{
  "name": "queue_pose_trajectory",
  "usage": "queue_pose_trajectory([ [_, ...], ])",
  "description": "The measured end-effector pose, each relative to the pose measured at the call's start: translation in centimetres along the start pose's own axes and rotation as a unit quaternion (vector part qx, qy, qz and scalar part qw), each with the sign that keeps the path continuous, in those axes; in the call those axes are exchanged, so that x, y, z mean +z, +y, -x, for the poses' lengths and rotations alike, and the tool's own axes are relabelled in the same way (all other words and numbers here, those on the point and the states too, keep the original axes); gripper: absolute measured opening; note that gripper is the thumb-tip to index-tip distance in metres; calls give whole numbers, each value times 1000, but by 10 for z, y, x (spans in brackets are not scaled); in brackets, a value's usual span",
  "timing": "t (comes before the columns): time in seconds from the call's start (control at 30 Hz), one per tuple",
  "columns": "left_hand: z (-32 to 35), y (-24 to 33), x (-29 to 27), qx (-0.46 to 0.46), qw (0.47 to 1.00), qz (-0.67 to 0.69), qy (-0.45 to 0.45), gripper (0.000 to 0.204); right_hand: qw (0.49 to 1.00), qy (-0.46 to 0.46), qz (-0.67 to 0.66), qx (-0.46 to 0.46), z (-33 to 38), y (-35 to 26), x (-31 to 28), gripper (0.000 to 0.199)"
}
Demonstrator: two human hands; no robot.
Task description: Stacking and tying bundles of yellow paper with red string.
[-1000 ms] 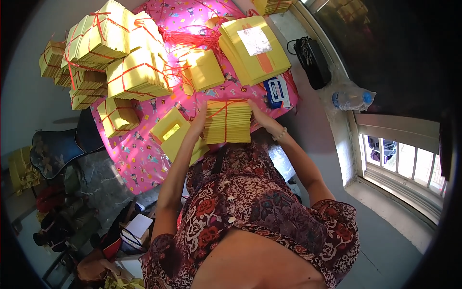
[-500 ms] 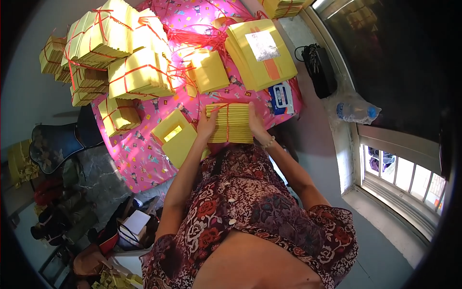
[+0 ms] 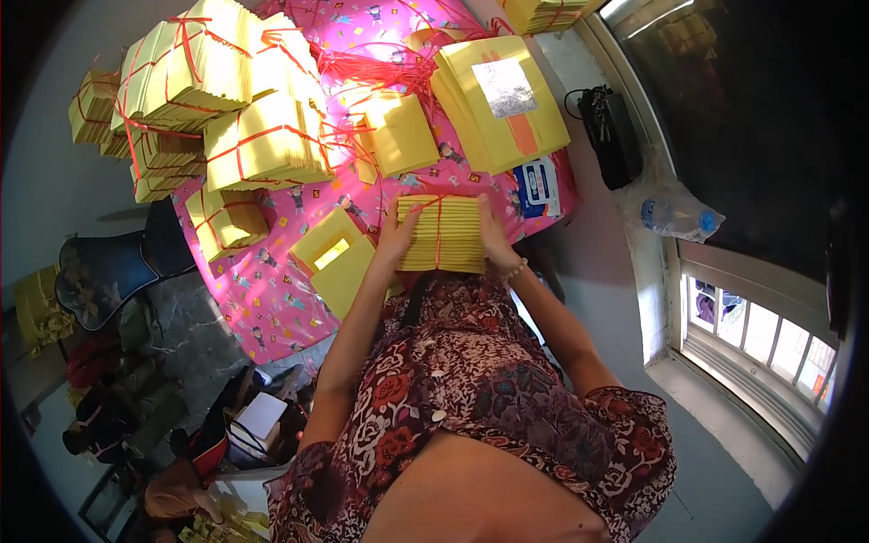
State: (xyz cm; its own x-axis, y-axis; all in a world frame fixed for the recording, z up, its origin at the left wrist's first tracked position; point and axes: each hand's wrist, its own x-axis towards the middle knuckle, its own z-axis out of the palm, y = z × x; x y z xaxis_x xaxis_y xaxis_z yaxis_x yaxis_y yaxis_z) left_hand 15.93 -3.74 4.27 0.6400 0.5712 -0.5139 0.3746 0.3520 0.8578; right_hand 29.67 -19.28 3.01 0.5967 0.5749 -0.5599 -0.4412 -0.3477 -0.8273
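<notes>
Between my palms is a bundle of folded yellow paper [image 3: 457, 242], its layered edges facing up and a red string tied round its middle. My left hand [image 3: 396, 237] presses on its left side, while my right hand [image 3: 495, 240], with a bracelet at the wrist, grips the right side. The bundle is at the near edge of a table with a pink printed cover [image 3: 262, 312], just in front of my body. Left of it lies a flat yellow paper piece [image 3: 339, 281] with a small cut-out. Beyond it sits a smaller yellow stack [image 3: 398, 136].
Tied yellow bundles [image 3: 267, 145] are piled at the far left. A large yellow stack with a white label [image 3: 507, 86] lies far right, by a blue-and-white packet [image 3: 540, 188]. Red strings [image 3: 380, 68] spread at the back. A bagged bottle [image 3: 674, 217] sits on the window-side ledge.
The view has shifted slightly, so the table's things sit a little differently in the picture. Both hands keep hold of the bundle; otherwise little has changed.
</notes>
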Motion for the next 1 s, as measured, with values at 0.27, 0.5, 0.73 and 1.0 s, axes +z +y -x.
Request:
queue_pose_trajectory([
  [0.27, 4, -7, 4, 107, 986, -113, 56, 68, 986, 51, 93, -125, 9, 8, 3, 56],
  [0.5, 7, -13, 6, 122, 985, -59, 106, 61, 902, 128, 278, -304, 35, -60, 17, 39],
  [0.73, 22, -1, 16, 169, 973, 49, 148, 31, 743, -104, 460, -475, -5, -93, 44, 34],
  [1.0, 31, 1, 22, 139, 961, 68, 230, 25, 804, -243, 417, -348, -17, -90, 44, 35],
])
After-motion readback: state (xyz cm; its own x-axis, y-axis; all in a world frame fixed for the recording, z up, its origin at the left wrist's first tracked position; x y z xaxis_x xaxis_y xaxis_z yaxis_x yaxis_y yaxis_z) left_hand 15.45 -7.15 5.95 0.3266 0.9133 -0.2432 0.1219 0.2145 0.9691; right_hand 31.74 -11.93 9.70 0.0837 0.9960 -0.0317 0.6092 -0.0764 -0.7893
